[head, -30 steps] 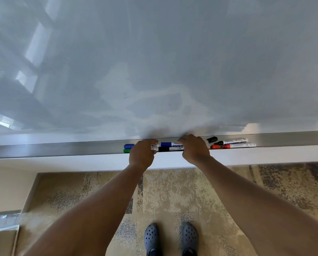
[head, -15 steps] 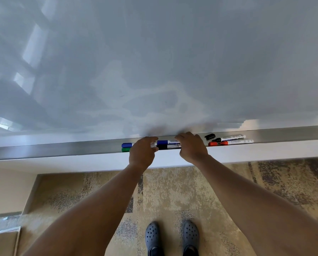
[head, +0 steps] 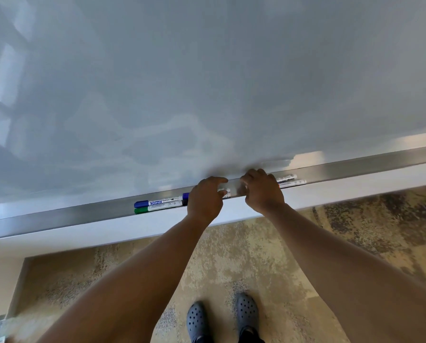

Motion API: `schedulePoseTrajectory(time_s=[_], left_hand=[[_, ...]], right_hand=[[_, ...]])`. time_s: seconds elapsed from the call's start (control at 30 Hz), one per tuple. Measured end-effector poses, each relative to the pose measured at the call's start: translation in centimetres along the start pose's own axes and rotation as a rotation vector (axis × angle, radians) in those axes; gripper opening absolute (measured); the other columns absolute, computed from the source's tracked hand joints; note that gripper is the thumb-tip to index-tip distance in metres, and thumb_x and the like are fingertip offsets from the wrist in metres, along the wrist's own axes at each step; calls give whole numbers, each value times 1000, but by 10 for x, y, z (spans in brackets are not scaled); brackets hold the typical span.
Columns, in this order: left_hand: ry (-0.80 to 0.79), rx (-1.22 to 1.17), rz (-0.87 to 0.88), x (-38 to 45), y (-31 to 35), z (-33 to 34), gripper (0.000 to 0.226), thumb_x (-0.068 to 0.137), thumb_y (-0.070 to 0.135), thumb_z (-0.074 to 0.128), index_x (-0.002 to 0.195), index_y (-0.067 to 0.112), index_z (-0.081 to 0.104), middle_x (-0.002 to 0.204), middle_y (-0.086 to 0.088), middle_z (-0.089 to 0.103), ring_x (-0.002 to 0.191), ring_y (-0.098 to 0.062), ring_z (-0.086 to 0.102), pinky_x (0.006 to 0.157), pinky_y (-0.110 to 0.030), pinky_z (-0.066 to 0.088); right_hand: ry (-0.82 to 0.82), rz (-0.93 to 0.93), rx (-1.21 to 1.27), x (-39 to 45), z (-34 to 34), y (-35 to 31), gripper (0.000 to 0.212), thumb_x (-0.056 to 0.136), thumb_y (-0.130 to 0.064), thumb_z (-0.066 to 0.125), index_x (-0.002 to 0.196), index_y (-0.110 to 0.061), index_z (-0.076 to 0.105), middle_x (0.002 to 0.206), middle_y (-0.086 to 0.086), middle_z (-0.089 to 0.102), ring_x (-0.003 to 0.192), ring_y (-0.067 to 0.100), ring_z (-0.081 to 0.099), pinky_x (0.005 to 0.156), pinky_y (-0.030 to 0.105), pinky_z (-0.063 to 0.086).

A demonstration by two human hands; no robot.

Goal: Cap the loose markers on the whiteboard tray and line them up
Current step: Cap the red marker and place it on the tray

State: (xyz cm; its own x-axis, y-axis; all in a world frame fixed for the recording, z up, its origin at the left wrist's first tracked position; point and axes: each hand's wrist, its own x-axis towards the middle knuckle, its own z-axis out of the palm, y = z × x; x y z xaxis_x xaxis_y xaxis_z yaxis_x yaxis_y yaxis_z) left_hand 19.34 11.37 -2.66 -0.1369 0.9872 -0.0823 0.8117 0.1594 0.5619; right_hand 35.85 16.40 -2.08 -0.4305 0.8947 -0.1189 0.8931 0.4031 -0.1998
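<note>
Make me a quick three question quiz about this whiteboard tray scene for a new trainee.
1. True or false: the blue marker lies behind the green marker, nearer the whiteboard.
2. Which hand is nearer the blue and green pair? A: left hand. B: right hand.
3. Fill in: both hands are working at the metal ____.

Key: 1 true. 2 A. 3 tray.
</note>
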Motion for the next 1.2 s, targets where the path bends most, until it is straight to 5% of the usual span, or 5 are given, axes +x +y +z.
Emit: schedulePoseTrajectory(time_s=[0.2,0.5,0.7,1.2], left_hand=[[-55,4,52,6,32,28,28,93,25,62,120,31,65,121,7,67,106,-15,63,89,-30,50],[-81,105,82,13,67,51,30,94,26,59,123,35,63,114,6,68,105,-18,63,81,-32,51],[-73,128,26,15,77,58,16,91,18,61,99,30,67,97,6,72,87,-19,66,74,-32,56],[-53,115,18,14,83,64,25,90,12,64,111,24,69,104,3,71,92,-20,67,74,-29,52]], right_hand=[[-65,97,-7,-8,-7,30,44,73,-8,60,116,-15,61,117,6,55,111,28,52,87,40,46],[-106,169,-15,-14,-10,58,35,77,-7,60,111,-13,62,111,8,55,105,29,54,88,41,47],[-139,181,-88,-15,-8,70,38,82,-7,55,120,-12,58,117,8,58,110,28,55,94,41,47],[-94,178,-109,-12,-7,78,31,93,-7,44,118,-7,61,117,14,57,115,31,46,94,42,47]])
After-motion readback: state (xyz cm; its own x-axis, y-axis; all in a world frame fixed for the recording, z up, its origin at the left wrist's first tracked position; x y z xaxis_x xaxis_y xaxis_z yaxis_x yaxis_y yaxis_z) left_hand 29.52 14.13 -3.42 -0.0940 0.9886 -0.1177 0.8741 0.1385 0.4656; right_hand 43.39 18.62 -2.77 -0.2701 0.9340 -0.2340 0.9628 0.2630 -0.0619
